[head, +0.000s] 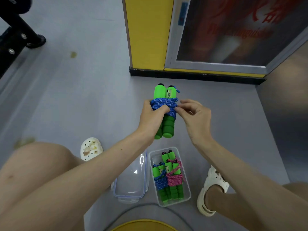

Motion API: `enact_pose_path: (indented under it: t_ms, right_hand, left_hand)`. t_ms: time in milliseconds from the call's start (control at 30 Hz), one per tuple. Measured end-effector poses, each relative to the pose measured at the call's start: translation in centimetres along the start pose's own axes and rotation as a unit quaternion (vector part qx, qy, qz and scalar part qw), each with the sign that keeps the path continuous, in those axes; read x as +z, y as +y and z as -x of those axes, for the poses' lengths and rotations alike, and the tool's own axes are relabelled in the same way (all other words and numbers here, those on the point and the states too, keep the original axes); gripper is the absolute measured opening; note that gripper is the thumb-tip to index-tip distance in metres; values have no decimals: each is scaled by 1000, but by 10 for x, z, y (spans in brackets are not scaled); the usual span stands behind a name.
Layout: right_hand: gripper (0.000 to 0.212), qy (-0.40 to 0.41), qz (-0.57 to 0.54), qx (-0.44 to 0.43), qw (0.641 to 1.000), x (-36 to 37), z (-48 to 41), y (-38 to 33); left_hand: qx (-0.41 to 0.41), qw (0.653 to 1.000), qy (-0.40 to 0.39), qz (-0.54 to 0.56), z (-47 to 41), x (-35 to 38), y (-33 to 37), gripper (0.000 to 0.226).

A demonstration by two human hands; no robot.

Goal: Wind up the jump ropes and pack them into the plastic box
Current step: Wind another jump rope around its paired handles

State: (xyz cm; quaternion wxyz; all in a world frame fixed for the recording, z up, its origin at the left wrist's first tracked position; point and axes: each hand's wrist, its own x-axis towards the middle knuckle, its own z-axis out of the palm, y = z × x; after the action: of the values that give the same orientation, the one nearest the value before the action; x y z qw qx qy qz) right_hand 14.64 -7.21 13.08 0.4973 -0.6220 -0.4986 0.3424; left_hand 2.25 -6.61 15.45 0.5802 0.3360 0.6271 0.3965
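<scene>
Jump rope (164,104), blue cord wound around 2 green handles, is held upright in the air above the grey floor (83,97). Left hand (152,118) grips the bundle, thumb pressing the coils. Right hand (194,114) pinches the cord at the coils' right edge. Plastic box (187,184) below holds 2 wound ropes, 1 blue, 1 pink. Clear lid (131,179) lies just beside its left wall.
</scene>
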Motion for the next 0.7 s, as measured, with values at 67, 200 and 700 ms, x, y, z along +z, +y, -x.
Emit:
enact_pose_path:
  t_ms: [67, 200, 700]
  right_hand:
    - [9, 12, -80, 70, 994, 1, 2, -2]
    - [11, -13, -285, 242, 928, 0, 3, -9]
    - [24, -48, -389, 324, 861, -2, 7, -8]
  left_hand:
    - [-14, 1000, -10, 13, 2, 2, -1, 32]
    - [-43, 998, -30, 33, 4, 4, -1, 30]
    - [274, 887, 20, -370, -8, 7, -7, 26]
